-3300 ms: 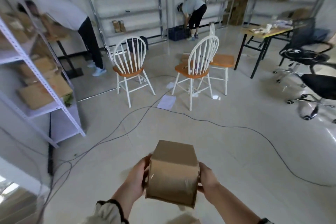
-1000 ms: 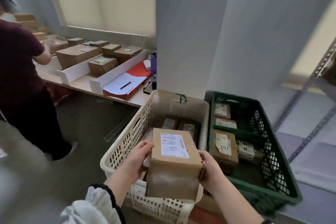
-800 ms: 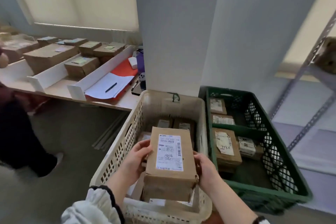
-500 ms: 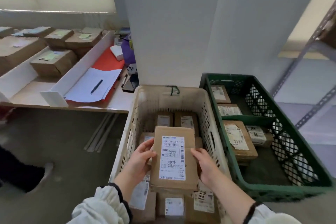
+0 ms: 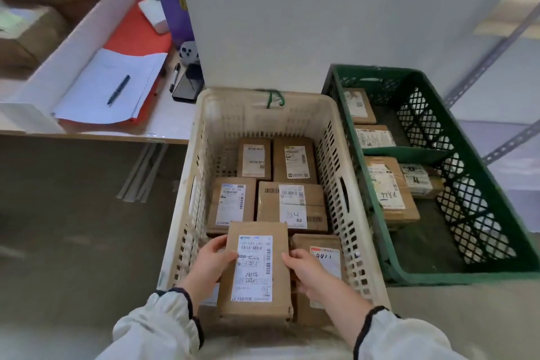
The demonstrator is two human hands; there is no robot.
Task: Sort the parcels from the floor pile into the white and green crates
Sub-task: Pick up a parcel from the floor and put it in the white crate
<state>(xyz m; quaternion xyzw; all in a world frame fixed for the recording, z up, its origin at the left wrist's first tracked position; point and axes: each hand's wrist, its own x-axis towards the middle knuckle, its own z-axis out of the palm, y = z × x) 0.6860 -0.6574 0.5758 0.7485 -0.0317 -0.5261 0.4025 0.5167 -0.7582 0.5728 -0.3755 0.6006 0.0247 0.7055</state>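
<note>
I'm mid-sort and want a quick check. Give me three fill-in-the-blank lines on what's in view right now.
1. The left hand and right hand hold a parcel whose label faces ____.
2. The parcel is at the near end of the white crate, and the green crate stands on the person's ____.
3. On the paper on the table lies a ____.

Missing words: up; right; pen.
</note>
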